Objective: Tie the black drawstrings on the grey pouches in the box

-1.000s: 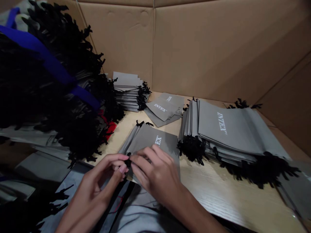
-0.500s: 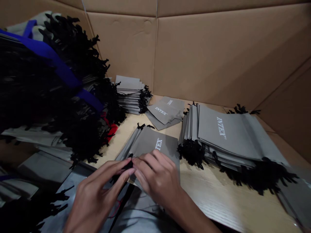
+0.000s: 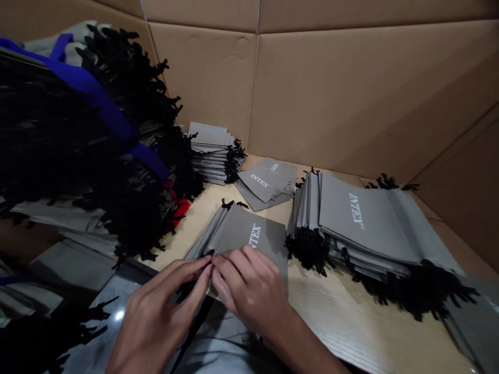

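Grey pouches marked INTEX (image 3: 268, 234) lie in a small overlapping pile at the table's front edge, black cord ends at their upper left corner. Over the near left corner of that pile, my left hand (image 3: 167, 306) pinches a black cord (image 3: 210, 253) between thumb and fingertips. My right hand (image 3: 249, 291) meets it there, its thumb and index finger closed on the same black cord. The fingertips of both hands nearly touch and partly hide the cord.
A large stack of grey pouches (image 3: 362, 223) with black cord tassels stands at right. Loose pouches (image 3: 261, 182) and a neat stack (image 3: 208, 137) lie behind. Blue-strapped bundles (image 3: 93, 93) rise at left. Cardboard walls (image 3: 351, 93) surround the wooden tabletop (image 3: 323, 306).
The fingertips of both hands have drawn closer together around the cord, and less of it shows. The whole view has shifted slightly.
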A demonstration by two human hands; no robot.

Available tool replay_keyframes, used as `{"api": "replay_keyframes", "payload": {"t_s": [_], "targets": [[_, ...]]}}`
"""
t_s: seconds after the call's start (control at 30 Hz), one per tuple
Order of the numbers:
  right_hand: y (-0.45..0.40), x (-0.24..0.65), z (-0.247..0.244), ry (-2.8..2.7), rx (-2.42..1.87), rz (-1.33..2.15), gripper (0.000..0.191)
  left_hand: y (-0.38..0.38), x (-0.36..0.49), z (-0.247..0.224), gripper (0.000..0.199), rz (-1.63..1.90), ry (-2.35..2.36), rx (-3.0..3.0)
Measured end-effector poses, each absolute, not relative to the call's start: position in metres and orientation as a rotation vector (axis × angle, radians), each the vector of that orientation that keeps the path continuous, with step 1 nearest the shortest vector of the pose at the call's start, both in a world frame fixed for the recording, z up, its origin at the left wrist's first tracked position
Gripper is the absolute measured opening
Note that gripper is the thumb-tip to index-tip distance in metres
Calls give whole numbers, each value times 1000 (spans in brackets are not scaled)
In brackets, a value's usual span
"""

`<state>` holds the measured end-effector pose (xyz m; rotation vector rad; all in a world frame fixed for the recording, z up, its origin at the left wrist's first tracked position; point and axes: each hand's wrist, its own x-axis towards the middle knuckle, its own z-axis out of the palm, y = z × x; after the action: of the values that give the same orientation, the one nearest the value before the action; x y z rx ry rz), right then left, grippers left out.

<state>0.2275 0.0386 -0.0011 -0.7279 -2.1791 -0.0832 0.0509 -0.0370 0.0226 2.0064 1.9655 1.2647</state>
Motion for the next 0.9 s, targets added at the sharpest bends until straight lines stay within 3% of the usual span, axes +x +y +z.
{"api": "replay_keyframes", "payload": {"t_s": [0.17,0.47,0.9], "targets": [[39,227,8,-2228,-802,-28,4,-34,54,27,8,1250,1957,1998],[48,230,14,-2230,-688,-84,14,-28,45,36,13,1284,1827,1699],[55,226,-5,-2257,-523,-134,21,-24,50,26,7,1254,1880,1706]]}}
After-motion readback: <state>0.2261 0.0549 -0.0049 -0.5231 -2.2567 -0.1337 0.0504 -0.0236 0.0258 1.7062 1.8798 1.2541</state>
